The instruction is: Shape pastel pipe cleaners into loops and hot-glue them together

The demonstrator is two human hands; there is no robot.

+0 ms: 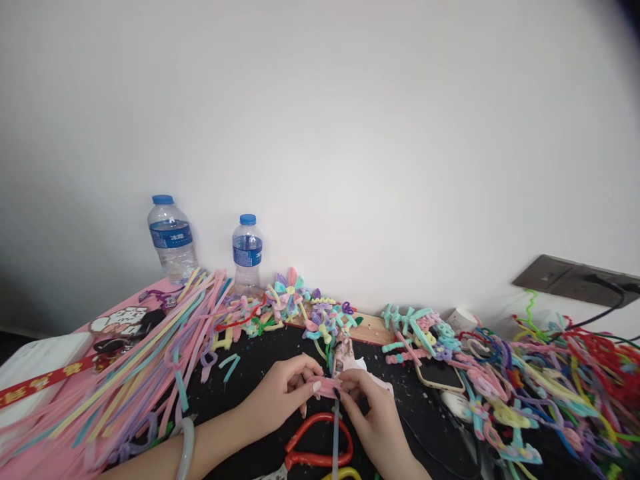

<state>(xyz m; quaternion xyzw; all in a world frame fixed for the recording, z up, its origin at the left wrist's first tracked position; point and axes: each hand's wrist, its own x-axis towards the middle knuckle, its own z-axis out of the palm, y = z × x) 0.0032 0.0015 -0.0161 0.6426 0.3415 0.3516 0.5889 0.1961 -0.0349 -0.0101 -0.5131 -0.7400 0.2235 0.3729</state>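
Pink piece: a short fuzzy pink piece [325, 387] sits between both hands, above the black worktop [280, 343] — seemingly part-worked, its exact form hidden by the fingers.
Left hand: the left hand [285, 393] has its fingers closed in a pinch on the piece's left end.
Right hand: the right hand [370, 403] pinches the other end, thumb and fingers together; a pale strip [336, 427] hangs below them.
Made already: a many-petalled flower [290, 290] and a teal branching shape [410, 323] look finished.
Unworked: a bundle of straight stems [145, 373] lies at left.
Scissors: red-handled scissors [315, 459] rest below the hands, ungripped.
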